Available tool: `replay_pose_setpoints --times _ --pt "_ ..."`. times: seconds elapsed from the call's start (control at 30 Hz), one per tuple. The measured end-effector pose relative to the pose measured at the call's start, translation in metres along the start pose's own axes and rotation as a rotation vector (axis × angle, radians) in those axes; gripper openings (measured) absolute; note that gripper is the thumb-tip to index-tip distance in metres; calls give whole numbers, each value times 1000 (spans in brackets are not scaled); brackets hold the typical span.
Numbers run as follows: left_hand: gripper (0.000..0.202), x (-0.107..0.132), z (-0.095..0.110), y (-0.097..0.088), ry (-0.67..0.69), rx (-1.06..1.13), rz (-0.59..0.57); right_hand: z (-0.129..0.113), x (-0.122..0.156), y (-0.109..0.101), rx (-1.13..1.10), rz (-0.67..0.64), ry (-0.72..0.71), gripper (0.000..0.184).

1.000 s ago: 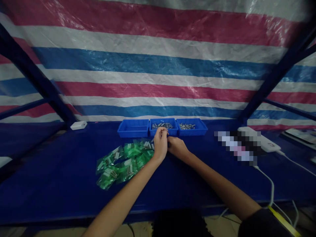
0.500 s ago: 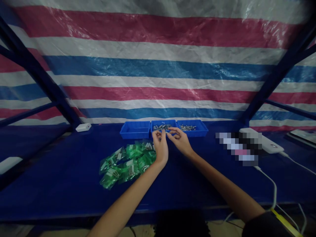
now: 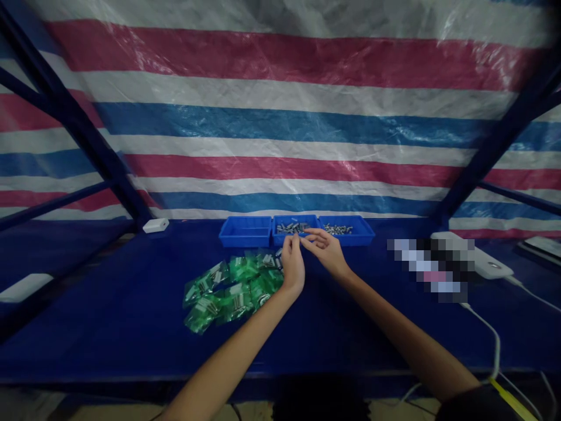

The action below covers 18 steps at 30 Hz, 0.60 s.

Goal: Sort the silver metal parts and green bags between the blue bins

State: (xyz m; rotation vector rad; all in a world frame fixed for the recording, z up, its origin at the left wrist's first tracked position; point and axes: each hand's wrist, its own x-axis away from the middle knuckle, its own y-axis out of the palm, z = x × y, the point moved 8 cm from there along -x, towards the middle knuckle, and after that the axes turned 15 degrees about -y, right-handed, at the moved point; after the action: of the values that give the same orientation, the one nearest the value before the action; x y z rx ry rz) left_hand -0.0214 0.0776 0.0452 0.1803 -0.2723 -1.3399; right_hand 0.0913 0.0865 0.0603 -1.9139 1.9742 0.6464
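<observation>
From my feed, the green-tinted plastic packets (image 3: pixel 236 289) lie in a loose, overlapping cluster just left of my left hand (image 3: pixel 293 269), spreading nearer to me along its forearm; they look thin, glossy and crumpled, with slim silvery rods (image 3: pixel 239 300) and pale pieces showing through. My left hand has its fingers curled and its tips drawn together, while my right hand (image 3: pixel 328 254) keeps thumb and fingers loosely extended beside those tips; whether anything small is pinched there, I cannot tell. A second ago my right hand was bunched close under the left one; its fingers have since opened out and risen level with the left tips. The packets keep the same arrangement. Just beyond my grip, three blue plastic bins stand in a row: the middle bin (image 3: pixel 277 240), directly past my fingertips, holds grey metal cylinders (image 3: pixel 291 228); the right bin (image 3: pixel 359 240), past my right hand's knuckles, holds small shiny metal fittings (image 3: pixel 337 230); the left bin (image 3: pixel 245 240) stands farther left, beyond the packets.
</observation>
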Motion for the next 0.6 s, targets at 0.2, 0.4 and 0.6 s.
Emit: replay_pose_setpoints --times 0.2,0.4,0.6 --pt "29 6 -18 1 -55 87 28 5 -2 0 42 -41 24 34" --pt "28 12 -36 1 -95 82 78 11 -3 -5 40 -34 81 31" --pt "33 13 -39 0 -33 40 92 11 0 -1 -36 -93 96 32"
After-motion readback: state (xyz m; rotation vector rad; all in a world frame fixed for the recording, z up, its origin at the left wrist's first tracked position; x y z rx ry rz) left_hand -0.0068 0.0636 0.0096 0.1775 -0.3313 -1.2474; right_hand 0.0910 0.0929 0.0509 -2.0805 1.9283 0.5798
